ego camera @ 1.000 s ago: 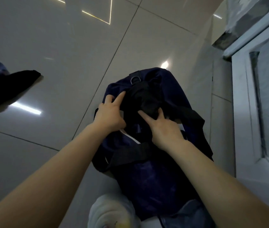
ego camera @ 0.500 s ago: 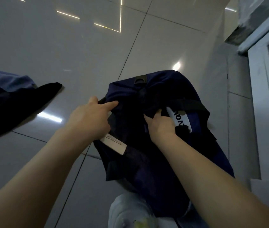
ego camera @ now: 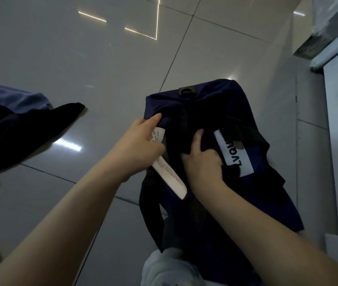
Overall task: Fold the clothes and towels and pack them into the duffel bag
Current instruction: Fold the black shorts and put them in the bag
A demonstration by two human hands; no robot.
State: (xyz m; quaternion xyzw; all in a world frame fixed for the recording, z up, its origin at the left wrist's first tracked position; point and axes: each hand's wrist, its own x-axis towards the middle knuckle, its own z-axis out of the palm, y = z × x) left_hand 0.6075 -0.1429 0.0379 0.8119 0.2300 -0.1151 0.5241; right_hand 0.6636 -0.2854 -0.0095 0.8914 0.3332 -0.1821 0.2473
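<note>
On glossy pale floor tiles (ego camera: 106,65) lies the soft navy duffel bag (ego camera: 267,195). Left hand (ego camera: 139,147) pinches its rim beside a white paper tag (ego camera: 169,178); right hand (ego camera: 202,164) grips dark cloth inside, fingertips hidden.

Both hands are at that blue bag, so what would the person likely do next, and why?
Probably push the dark cloth deeper with the right hand, which is already pressing into the bag, while the left hand holds the opening's edge. More clothes wait on the floor.
</note>
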